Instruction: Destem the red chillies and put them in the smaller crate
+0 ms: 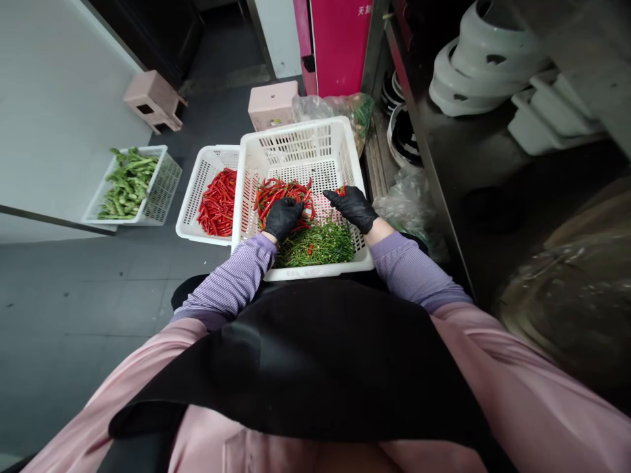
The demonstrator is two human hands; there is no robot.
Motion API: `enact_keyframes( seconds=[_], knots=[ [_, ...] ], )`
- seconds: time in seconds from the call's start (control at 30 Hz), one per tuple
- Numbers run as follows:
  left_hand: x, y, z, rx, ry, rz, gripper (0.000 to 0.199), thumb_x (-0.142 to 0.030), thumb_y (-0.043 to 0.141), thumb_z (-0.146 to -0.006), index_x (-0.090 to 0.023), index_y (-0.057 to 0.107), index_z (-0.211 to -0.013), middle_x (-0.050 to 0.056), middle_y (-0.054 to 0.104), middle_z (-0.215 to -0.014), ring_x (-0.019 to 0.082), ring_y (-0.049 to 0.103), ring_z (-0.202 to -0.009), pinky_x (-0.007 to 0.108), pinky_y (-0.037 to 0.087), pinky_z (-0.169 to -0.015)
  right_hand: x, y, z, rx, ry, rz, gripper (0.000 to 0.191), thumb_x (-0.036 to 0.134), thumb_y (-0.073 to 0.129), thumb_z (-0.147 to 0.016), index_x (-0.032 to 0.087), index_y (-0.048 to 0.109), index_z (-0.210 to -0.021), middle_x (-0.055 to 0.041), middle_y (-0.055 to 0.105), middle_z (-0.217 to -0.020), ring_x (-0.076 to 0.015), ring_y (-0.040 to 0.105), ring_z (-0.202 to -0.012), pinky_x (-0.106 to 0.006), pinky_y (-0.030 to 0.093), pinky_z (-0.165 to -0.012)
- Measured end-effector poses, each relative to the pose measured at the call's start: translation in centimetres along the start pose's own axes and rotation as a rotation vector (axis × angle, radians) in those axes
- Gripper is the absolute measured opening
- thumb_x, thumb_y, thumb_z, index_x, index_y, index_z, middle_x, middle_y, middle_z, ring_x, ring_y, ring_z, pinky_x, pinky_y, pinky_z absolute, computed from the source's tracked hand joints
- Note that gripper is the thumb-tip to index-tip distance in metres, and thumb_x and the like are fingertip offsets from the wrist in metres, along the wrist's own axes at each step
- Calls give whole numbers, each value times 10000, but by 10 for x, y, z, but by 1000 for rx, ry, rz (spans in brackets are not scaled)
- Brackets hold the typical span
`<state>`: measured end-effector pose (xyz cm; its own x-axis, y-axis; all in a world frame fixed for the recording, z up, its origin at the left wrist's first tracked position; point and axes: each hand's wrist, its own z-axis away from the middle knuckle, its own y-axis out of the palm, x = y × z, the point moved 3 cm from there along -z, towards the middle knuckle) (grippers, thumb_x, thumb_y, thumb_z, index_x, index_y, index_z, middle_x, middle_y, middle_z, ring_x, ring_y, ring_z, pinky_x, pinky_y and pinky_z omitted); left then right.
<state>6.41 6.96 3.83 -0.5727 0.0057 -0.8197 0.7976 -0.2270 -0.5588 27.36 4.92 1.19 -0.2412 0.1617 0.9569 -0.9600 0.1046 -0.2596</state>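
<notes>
My left hand (283, 219), in a black glove, is closed at the near edge of a heap of red chillies (279, 192); what its fingers hold is hidden. My right hand (355, 207), also gloved, is curled around a few red chillies (341, 190) whose ends poke out above the fingers. Both hands are over a large white plastic basket (358, 167) in front of me. Green chilli stems (320, 246) are piled in its near part, with a few red bits among them.
To the left, a second white basket (188, 205) holds red chillies. Farther left is a basket (163, 176) of green vegetable pieces (127, 184). Pink stools (273, 105) stand beyond. A metal shelf (419, 125) with white pots (486, 66) is on the right, beside plastic bags (407, 203).
</notes>
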Motion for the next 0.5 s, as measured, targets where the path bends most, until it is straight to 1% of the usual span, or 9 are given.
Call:
enact_keyframes(
  seconds=[0.07,0.13,0.2,0.27,0.33,0.4,0.43,0.5],
  knots=[
    [-5,7,0,47,17,12,398,-473,798,-963,-209,651,-705,-5,536,-584,174,544,-639,321,449,-664,4,10,5,119,71,-225,511,675,913,-861,224,683,-789,-13,665,-686,-201,630,-712,-337,527,-697],
    [-16,18,3,136,79,19,345,-503,811,-948,-184,753,-833,13,628,-650,205,624,-729,334,511,-744,10,20,10,200,70,-387,505,639,970,-787,230,674,-778,21,639,-660,-178,594,-698,-327,530,-702],
    [-25,27,9,231,125,50,384,-551,817,-939,-169,812,-967,23,696,-704,216,653,-767,338,532,-769,14,25,11,216,37,-491,473,564,1004,-738,235,666,-768,32,652,-683,-175,599,-728,-338,558,-759],
    [-28,30,13,312,93,85,450,-605,814,-936,-160,826,-999,17,697,-686,192,619,-699,319,510,-706,13,23,9,177,16,-555,432,501,998,-734,236,659,-769,32,667,-720,-173,601,-746,-351,572,-804],
    [-23,29,16,370,9,88,491,-645,811,-933,-154,826,-943,7,653,-628,159,549,-606,296,461,-621,9,18,6,139,0,-556,390,470,954,-779,237,641,-768,33,646,-722,-169,578,-734,-356,567,-801],
    [-15,25,15,374,-53,33,500,-647,798,-948,-154,820,-866,7,622,-591,144,513,-564,287,437,-581,7,15,4,102,-45,-487,381,468,899,-842,245,605,-749,33,601,-708,-171,548,-725,-361,552,-783],
    [-11,23,12,368,-69,-21,495,-631,786,-963,-154,820,-836,13,622,-587,145,519,-562,288,440,-580,7,15,4,77,-84,-429,397,472,892,-857,251,586,-738,28,588,-710,-178,546,-738,-367,550,-788],
    [-4,22,5,340,-67,-154,470,-567,738,-1016,-154,828,-809,34,656,-611,158,573,-588,294,477,-608,8,18,6,22,-186,-293,446,486,935,-837,262,565,-729,9,603,-749,-207,577,-809,-390,566,-844]
  ],
)
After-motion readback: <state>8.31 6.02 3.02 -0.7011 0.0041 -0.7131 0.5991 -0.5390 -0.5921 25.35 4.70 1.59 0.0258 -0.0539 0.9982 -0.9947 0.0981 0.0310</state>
